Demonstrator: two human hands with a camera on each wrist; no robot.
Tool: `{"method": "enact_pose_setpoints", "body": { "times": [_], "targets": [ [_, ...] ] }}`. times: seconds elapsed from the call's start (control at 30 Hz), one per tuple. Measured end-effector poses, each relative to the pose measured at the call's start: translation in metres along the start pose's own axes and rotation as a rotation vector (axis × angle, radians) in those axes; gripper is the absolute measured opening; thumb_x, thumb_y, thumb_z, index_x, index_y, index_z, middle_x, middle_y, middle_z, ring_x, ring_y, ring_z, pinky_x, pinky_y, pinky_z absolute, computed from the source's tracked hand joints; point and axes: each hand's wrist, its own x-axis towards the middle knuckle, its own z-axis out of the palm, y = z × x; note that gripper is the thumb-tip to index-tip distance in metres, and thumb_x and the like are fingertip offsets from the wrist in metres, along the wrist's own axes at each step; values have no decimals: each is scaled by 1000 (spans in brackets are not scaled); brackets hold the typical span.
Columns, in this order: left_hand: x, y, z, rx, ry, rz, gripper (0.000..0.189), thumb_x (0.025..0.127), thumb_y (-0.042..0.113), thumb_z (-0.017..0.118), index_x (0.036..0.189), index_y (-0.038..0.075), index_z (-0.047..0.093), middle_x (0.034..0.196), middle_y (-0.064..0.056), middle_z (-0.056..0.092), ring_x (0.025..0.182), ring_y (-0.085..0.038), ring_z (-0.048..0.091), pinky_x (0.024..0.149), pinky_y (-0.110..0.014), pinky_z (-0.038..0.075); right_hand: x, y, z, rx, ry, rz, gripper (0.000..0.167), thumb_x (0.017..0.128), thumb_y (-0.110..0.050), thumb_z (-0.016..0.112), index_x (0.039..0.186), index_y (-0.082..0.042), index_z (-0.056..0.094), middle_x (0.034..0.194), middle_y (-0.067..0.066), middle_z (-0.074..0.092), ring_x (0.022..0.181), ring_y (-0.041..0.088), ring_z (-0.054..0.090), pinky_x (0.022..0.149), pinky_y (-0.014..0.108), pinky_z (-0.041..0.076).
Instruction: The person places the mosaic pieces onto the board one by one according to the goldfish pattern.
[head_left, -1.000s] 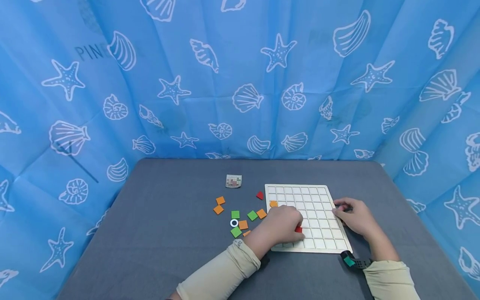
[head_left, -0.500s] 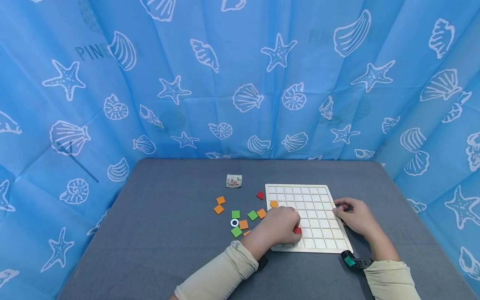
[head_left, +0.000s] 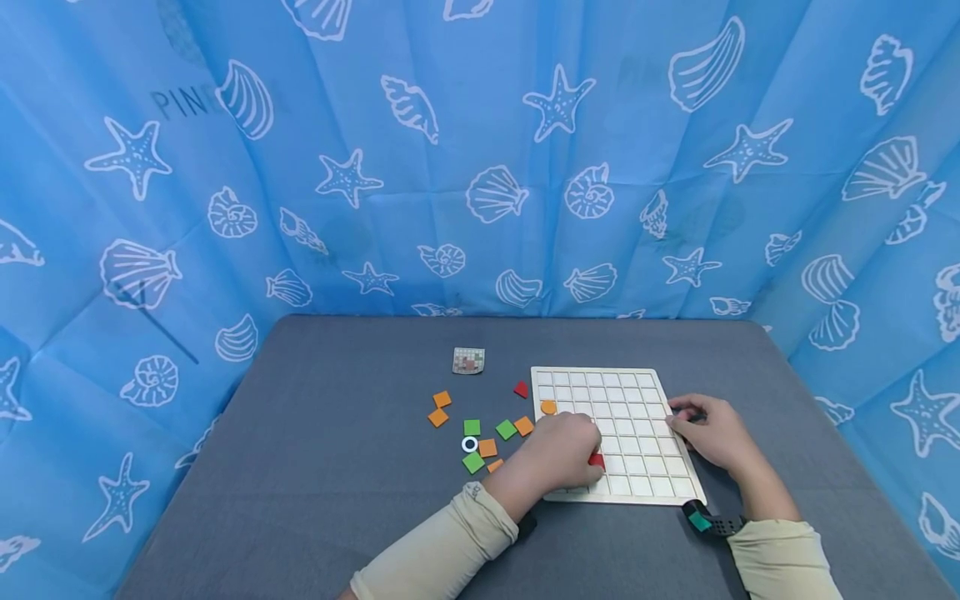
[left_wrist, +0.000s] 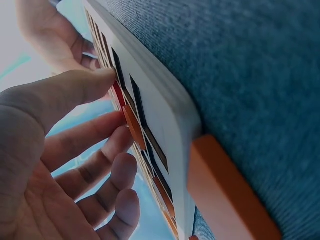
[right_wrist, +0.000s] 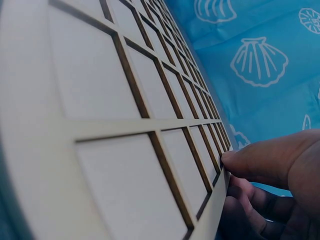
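A white grid board [head_left: 645, 500] with thin raised dividers lies on the table. Over its left half is my left hand [head_left: 558, 450], with thumb and index finger pinching a red tile [head_left: 597, 461] down at the grid. In the left wrist view the red tile [left_wrist: 118, 95] sits between those fingertips, and an orange piece [left_wrist: 133, 128] lies in the grid beside them. My right hand [head_left: 712, 433] holds the board's right edge; its thumb [right_wrist: 245, 162] rests on the rim and the other fingers are curled at the side. The left hand covers some cells.
Left of the board lie several orange tiles [head_left: 487, 448], green tiles [head_left: 506, 430] and a white ring-shaped piece [head_left: 463, 444]. A red piece [head_left: 521, 389] is near the board's upper left. Farther back is a small printed card [head_left: 468, 361]. A patterned blue curtain [head_left: 450, 167] borders the table.
My left fingertips have shifted slightly left on the board, and more of the red tile shows. The right hand and the board have stayed in place.
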Motion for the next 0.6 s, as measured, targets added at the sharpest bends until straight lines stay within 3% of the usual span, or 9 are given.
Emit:
{"method": "enact_pose_setpoints", "body": {
  "times": [0.3,0.43,0.5,0.6],
  "targets": [
    [-4,-4,-2,-87,46,39,33,91,29,79,65,23,58,65,10,40,55,-4,35,45,-21,23,0,1,-1,2,-6,1,39,103,-13,63,133,12,60,96,14,62,75,20,59,58,32,52],
    [-9,-13,-8,-185,36,22,15,94,33,79,87,20,77,78,9,58,63,-1,45,50,-18,32,-1,0,-1,3,-9,7,40,104,-14,63,133,12,60,97,14,61,74,18,58,58,32,51],
    [-12,-20,-11,-232,28,-1,20,95,35,79,106,18,81,93,7,69,73,0,55,57,-17,41,0,0,-1,2,-3,9,39,103,-14,63,133,12,60,97,14,61,74,18,58,58,31,51],
    [-17,-32,-15,-289,36,-38,26,95,37,79,113,17,81,104,6,74,83,0,61,67,-17,48,0,0,0,2,-2,10,39,103,-14,63,133,12,60,97,14,61,74,19,58,58,31,51]
  ]
}}
